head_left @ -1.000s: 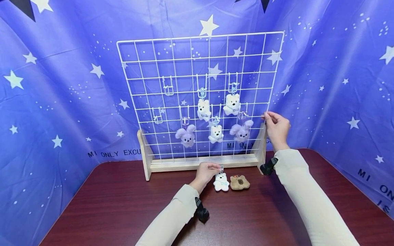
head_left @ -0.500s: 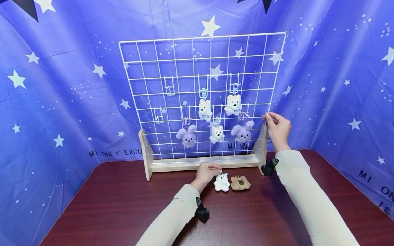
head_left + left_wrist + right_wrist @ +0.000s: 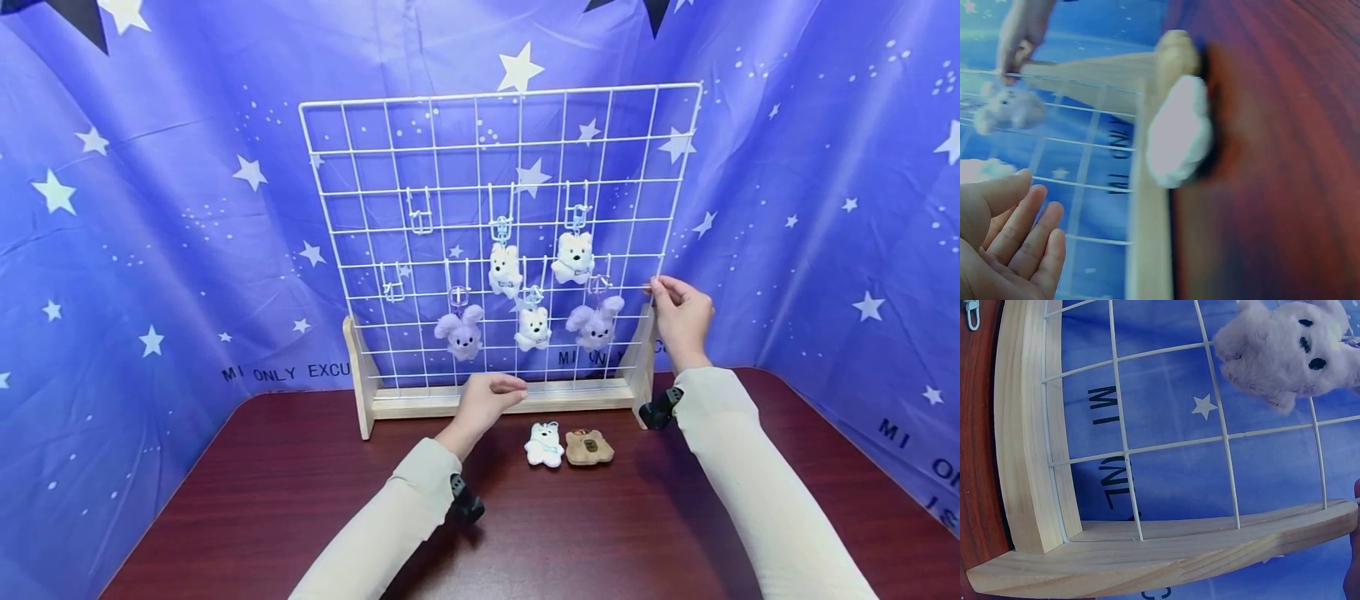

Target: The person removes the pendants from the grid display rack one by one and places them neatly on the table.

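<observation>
My left hand (image 3: pixel 486 404) is held just above the table in front of the rack, fingers extended and nothing between them; the left wrist view shows its palm side too. To its right, a white bear plush keychain (image 3: pixel 543 447) lies flat on the table. A brown plush keychain (image 3: pixel 590 449) lies close beside that bear. Up at the right edge of the white wire grid rack (image 3: pixel 480 96), my right hand (image 3: pixel 686 323) pinches the side wire between thumb and finger. Only a sliver of that hand shows in the right wrist view.
Several plush keychains hang from hooks on the grid, among them a white bear (image 3: pixel 574 257) and a lilac plush (image 3: pixel 460 335). Two hooks on the left, such as the upper hook (image 3: pixel 421 218), carry no plush. The wooden base (image 3: pixel 427 406) stands on the dark red table (image 3: pixel 300 475).
My left hand has let go of the white bear keychain's clasp and drawn up and left, leaving the bear on the table. The right hand keeps its hold on the rack.
</observation>
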The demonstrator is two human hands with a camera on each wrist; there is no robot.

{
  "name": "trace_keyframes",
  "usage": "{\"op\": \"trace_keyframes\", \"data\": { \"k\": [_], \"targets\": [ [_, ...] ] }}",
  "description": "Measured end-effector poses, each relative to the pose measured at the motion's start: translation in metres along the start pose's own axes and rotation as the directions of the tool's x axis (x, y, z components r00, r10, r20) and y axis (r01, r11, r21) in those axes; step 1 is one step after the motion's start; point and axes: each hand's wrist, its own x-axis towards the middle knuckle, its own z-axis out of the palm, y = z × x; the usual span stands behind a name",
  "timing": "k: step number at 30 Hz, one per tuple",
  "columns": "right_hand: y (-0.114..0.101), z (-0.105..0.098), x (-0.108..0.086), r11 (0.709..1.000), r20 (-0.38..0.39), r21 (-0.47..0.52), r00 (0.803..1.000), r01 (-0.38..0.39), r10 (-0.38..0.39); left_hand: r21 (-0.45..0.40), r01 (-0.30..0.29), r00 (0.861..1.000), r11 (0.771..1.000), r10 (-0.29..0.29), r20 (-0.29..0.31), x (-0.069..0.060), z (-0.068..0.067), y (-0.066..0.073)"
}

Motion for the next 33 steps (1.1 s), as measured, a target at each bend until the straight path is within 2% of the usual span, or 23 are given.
{"op": "trace_keyframes", "data": {
  "k": [5,9,12,17,20,24,28,33],
  "targets": [
    [0.0,-0.001,0.001,1.0,-0.008,-0.013,1.0,0.0,0.0,-0.004,-0.05,0.997,0.999,0.05,-0.058,0.001,-0.027,0.023],
    [0.001,-0.001,0.001,1.0,-0.001,-0.015,1.0,0.004,-0.004,-0.055,-0.073,0.988,0.996,0.065,-0.143,0.004,-0.051,0.037],
    [0.0,0.0,0.0,1.0,0.001,-0.009,1.0,0.002,-0.002,-0.088,-0.087,0.975,0.992,0.067,-0.211,0.008,-0.068,0.044],
    [0.0,0.0,0.0,1.0,-0.01,-0.02,1.0,0.006,-0.007,-0.033,-0.092,0.938,0.995,0.076,-0.339,0.014,-0.088,0.053],
    [-0.001,0.0,0.0,1.0,-0.005,-0.026,1.0,-0.003,0.003,0.015,-0.079,0.913,0.997,0.079,-0.4,0.019,-0.094,0.054],
    [0.0,0.0,0.0,1.0,0.003,-0.012,1.0,-0.017,0.017,0.05,-0.059,0.892,0.997,0.075,-0.445,0.027,-0.096,0.053],
    [0.001,0.0,0.0,1.0,0.003,-0.006,1.0,-0.016,0.016,0.061,-0.054,0.875,0.997,0.077,-0.477,0.034,-0.096,0.053],
    [0.001,0.0,0.001,1.0,0.001,-0.005,1.0,-0.009,0.009,0.076,-0.071,0.864,0.995,0.1,-0.494,0.042,-0.097,0.054]
  ]
}}
